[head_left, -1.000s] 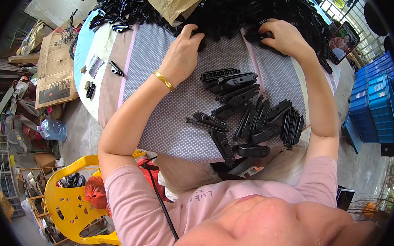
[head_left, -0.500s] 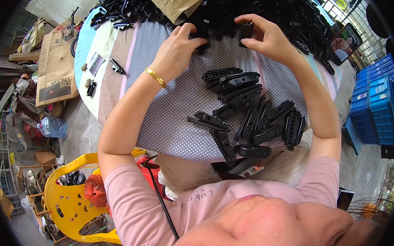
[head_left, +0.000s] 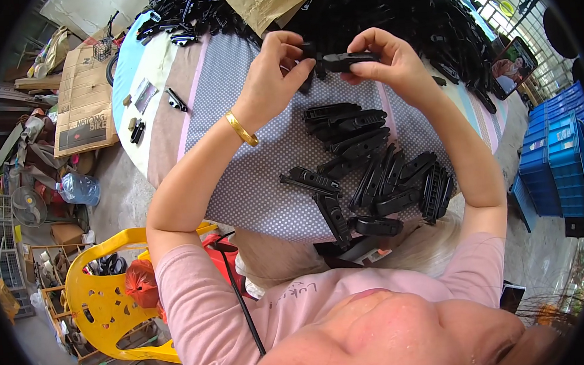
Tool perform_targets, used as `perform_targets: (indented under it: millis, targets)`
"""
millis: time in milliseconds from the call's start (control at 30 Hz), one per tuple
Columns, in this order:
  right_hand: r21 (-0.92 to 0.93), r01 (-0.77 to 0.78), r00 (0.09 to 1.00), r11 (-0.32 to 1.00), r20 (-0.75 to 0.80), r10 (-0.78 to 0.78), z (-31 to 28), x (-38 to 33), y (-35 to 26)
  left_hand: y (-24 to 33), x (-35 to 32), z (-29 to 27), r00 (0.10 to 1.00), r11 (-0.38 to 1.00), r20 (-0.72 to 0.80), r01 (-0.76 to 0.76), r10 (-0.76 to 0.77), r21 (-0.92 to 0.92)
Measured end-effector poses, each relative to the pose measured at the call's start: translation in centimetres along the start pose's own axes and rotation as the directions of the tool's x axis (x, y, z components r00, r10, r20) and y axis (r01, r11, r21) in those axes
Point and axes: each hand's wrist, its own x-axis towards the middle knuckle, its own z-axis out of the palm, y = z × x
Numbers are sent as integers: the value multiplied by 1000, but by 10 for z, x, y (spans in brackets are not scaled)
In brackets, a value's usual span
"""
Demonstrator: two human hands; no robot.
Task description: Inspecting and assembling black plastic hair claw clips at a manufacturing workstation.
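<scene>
Far left, off the worktop: yellow plastic chair [head_left: 102,298] on the floor, flattened cardboard box [head_left: 80,102] beyond it; worktop [head_left: 252,185] covered in a dotted grey cloth with pale stripes at its left edge; a few small black clips [head_left: 174,99] lie loose on those stripes; left hand [head_left: 274,80], gold bangle [head_left: 242,129] on the wrist, raised above the worktop, fingers [head_left: 291,52] closed on the left end of a black plastic part [head_left: 338,61]; right hand [head_left: 391,59] just beside it, fingers pinched on the right end of the same part; part held level between both hands, clear of the cloth; below the hands, a loose group of finished black pieces [head_left: 371,171] lying on the cloth, some stacked, some fanned; behind the hands, a big heap of black parts [head_left: 415,7] across the far worktop; far right, phone [head_left: 512,65] at the worktop edge, blue crates [head_left: 561,152] on the floor
</scene>
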Motion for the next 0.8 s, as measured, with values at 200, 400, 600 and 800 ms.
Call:
perform_targets:
  millis: [200, 400, 600, 800]
  targets:
    - [-249, 133, 986, 959, -68, -154, 26, -5, 3, 5, -4, 1, 917, 698, 196, 393, -348, -598]
    - [-454, 130, 964, 882, -151, -220, 26, -5, 6, 10, -9, 2, 902, 449, 331, 425, -276, -786]
    - [-624, 197, 942, 756, -93, -322, 30, -7, 7, 12, -12, 4, 984, 936, 160, 131, -82, -328]
    - [-780, 410, 838, 472, 119, -532, 10, 2, 9, 9, -10, 6, 992, 988, 83, -86, 97, -130]
